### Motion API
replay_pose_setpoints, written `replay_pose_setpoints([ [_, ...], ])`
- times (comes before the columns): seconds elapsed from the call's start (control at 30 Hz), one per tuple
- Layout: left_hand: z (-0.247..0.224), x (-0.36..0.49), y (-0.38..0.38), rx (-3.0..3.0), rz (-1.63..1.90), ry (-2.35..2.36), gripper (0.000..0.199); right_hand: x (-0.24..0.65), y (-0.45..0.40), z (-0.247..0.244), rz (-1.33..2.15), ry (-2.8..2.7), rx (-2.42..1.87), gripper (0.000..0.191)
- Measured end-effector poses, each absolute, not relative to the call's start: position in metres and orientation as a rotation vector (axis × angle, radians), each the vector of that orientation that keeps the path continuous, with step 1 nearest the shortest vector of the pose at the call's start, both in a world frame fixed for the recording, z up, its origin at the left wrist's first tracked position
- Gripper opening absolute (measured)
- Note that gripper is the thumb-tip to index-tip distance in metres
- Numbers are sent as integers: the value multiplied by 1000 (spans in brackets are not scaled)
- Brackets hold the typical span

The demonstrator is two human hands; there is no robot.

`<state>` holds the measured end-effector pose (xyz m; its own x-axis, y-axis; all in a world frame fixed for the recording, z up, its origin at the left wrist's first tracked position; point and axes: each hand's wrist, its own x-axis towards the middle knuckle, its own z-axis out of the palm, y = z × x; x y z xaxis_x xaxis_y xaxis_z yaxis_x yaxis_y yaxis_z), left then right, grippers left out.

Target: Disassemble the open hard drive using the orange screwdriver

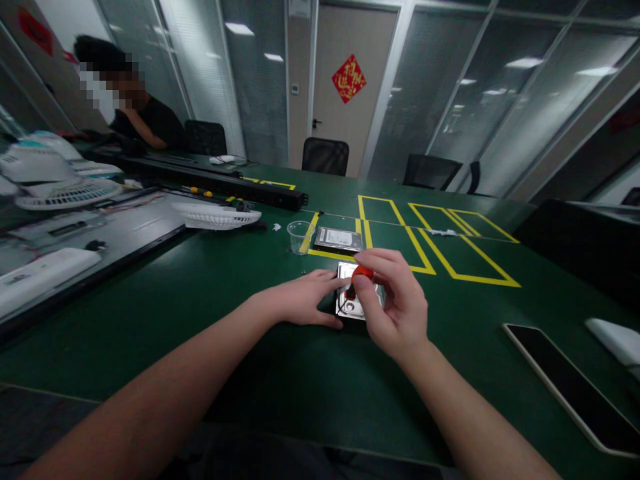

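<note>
A silver hard drive [351, 308] lies on the green table in front of me, its metal cover facing up. My left hand [306, 297] grips its left side, with the thumb low by the near edge and a finger reaching onto the cover. A screwdriver [362, 273] with a red and black handle stands over the cover, pinched between the thumb and fingers of my right hand [400, 300]. Its tip is too small to make out. Just behind lies a second hard drive [339, 239] with a label on top. Beside that one stands a clear plastic cup [301, 239].
Yellow tape rectangles [487, 283] mark the table. A phone [570, 387] lies at right, near a white object [613, 340]. White fan parts [217, 217], a large panel [135, 233] and a long black bar [215, 180] occupy the left. Another person [150, 123] sits at far left.
</note>
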<state>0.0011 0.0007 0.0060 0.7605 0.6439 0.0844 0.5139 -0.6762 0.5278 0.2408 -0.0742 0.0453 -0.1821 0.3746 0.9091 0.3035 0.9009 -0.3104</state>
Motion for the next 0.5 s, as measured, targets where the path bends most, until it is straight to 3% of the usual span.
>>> replay_pose_setpoints([
  [0.23,9,2,0,2480,364,862,89,239,-72,46,69,-1757,-492,21],
  [0.5,8,1,1,2469,333,890,93,240,-75,42,94,-1749,-552,30],
])
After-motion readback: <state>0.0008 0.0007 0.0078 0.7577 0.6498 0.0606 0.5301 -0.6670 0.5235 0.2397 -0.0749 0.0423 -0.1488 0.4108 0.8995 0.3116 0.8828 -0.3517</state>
